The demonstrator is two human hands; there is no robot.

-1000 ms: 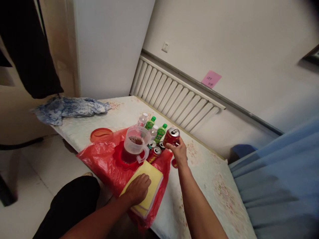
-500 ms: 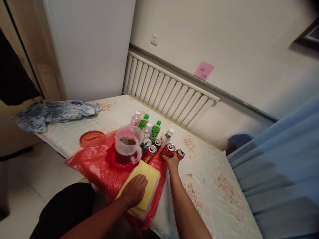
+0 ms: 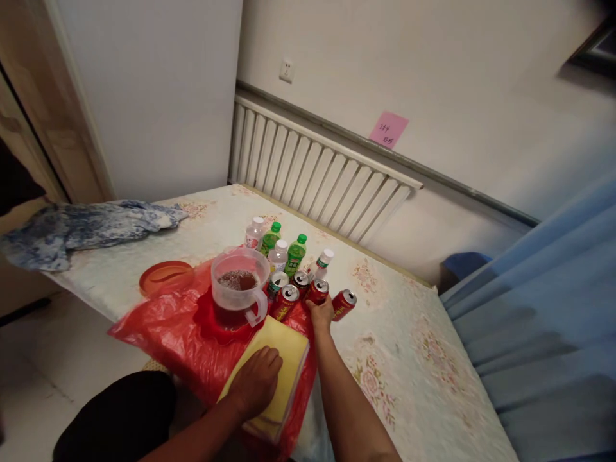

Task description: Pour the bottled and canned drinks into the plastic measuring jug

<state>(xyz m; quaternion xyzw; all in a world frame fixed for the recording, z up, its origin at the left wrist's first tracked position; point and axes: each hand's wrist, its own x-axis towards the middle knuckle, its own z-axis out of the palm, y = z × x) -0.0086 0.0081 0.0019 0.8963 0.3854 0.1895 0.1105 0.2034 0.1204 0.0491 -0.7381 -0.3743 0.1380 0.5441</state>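
Note:
My right hand is closed round a red drink can that stands on the table among several other cans. Another red can stands just right of it, and a red can just left. My left hand lies flat, fingers loosely curled, on a yellow pad resting on a red plastic bag. A clear jug with dark liquid stands on the bag. Behind the cans stand several small bottles, some green.
The table carries a floral cloth. An orange lid lies left of the jug, and a blue patterned cloth lies at the far left. A radiator runs along the wall. Blue fabric hangs on the right.
My right hand has brought the raised red can down and set it on the table among the other cans. My left hand has stayed on the yellow pad.

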